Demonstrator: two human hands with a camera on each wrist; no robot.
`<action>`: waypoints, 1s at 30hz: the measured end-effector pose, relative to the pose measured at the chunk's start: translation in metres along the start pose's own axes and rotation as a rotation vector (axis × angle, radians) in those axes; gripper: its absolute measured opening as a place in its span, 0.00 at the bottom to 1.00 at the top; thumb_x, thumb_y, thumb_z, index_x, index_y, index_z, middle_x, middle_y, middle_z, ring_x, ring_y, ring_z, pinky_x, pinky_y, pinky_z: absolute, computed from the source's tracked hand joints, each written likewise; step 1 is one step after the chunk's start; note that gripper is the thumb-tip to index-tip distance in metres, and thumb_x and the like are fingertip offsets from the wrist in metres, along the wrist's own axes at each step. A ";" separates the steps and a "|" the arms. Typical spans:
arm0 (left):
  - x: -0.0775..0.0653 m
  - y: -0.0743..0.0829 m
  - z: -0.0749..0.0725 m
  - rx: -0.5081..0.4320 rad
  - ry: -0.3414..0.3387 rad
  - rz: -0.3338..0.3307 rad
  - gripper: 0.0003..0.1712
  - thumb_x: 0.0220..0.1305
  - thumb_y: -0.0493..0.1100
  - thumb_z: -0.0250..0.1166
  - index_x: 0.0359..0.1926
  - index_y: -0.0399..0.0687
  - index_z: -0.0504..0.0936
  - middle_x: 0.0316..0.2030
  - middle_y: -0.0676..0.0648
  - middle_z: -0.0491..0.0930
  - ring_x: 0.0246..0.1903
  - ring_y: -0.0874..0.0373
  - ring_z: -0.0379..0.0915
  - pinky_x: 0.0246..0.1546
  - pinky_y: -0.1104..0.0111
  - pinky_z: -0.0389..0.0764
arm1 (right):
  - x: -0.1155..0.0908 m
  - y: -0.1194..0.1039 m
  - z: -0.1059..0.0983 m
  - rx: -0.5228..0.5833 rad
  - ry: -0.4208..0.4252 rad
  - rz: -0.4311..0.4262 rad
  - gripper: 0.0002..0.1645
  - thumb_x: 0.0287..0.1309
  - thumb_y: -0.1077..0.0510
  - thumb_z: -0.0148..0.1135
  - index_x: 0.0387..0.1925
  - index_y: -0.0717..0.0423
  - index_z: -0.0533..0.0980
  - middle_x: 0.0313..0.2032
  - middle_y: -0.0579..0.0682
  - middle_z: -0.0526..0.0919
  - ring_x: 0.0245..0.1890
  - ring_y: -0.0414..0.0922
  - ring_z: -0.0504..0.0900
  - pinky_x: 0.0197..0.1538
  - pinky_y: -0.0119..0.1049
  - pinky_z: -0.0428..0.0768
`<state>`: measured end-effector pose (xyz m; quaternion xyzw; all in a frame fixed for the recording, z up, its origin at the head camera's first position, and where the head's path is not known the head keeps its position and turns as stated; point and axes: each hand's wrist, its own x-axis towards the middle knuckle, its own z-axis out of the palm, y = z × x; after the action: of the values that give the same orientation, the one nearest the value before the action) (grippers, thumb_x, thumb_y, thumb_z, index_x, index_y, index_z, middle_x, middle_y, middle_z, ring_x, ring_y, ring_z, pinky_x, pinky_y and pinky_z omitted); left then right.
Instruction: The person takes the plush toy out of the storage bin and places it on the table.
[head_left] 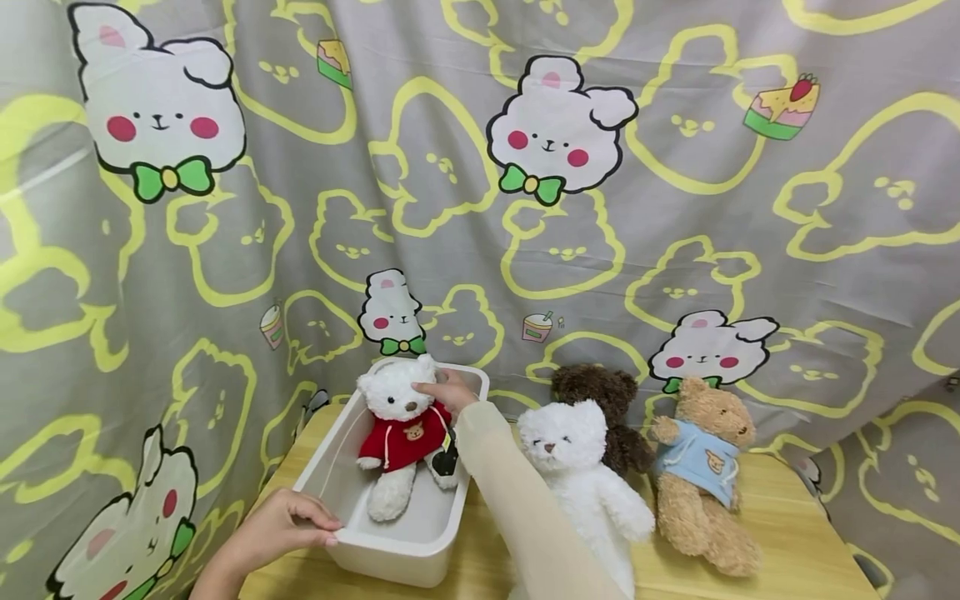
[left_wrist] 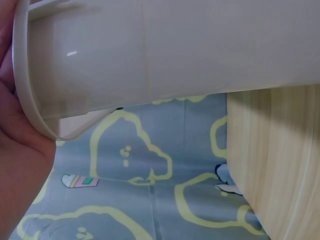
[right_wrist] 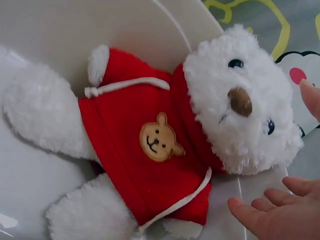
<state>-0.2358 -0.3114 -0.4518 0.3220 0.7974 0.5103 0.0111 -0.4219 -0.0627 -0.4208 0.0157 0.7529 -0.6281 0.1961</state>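
A white teddy bear (head_left: 402, 442) in a red hoodie leans back inside a white plastic bin (head_left: 393, 565), its head against the far end. At the bin's near left corner my left hand (head_left: 285, 521) grips the rim; the left wrist view shows that hand (left_wrist: 25, 135) against the rim. My right hand (head_left: 453, 392) is beside the bear's head. In the right wrist view, its fingers are spread and slightly bent, with a gap between that hand (right_wrist: 285, 210) and the bear (right_wrist: 240, 102). A small dark item hangs by the bear's arm, too small to identify.
To the bin's right, a white teddy bear (head_left: 581, 492) stands partly behind my right forearm. Behind it is a dark brown bear (head_left: 600, 392), and further right a tan bear (head_left: 701, 475) in a blue shirt. All rest on a wooden table (head_left: 795, 533) before a patterned curtain (head_left: 450, 242).
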 end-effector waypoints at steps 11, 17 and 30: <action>-0.001 0.000 0.001 -0.010 0.000 -0.012 0.04 0.51 0.31 0.69 0.31 0.37 0.88 0.31 0.44 0.86 0.33 0.65 0.80 0.32 0.72 0.80 | -0.003 0.001 0.010 0.047 -0.085 -0.130 0.46 0.57 0.55 0.65 0.71 0.59 0.52 0.69 0.58 0.58 0.68 0.56 0.58 0.67 0.50 0.59; 0.000 -0.001 0.002 -0.001 0.001 0.003 0.04 0.51 0.31 0.69 0.31 0.37 0.88 0.31 0.45 0.86 0.33 0.65 0.80 0.32 0.72 0.80 | 0.010 0.006 0.016 0.089 -0.106 -0.122 0.52 0.54 0.55 0.68 0.72 0.58 0.49 0.69 0.57 0.56 0.69 0.55 0.56 0.67 0.48 0.59; 0.000 0.000 0.000 -0.018 -0.001 -0.026 0.04 0.51 0.31 0.69 0.31 0.37 0.88 0.31 0.47 0.86 0.33 0.65 0.80 0.31 0.71 0.81 | -0.010 0.002 0.015 0.044 -0.086 -0.128 0.46 0.56 0.55 0.66 0.71 0.59 0.54 0.68 0.60 0.59 0.67 0.55 0.59 0.66 0.47 0.61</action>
<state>-0.2355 -0.3111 -0.4519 0.3119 0.7968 0.5171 0.0209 -0.4079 -0.0742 -0.4211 -0.0554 0.7292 -0.6559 0.1872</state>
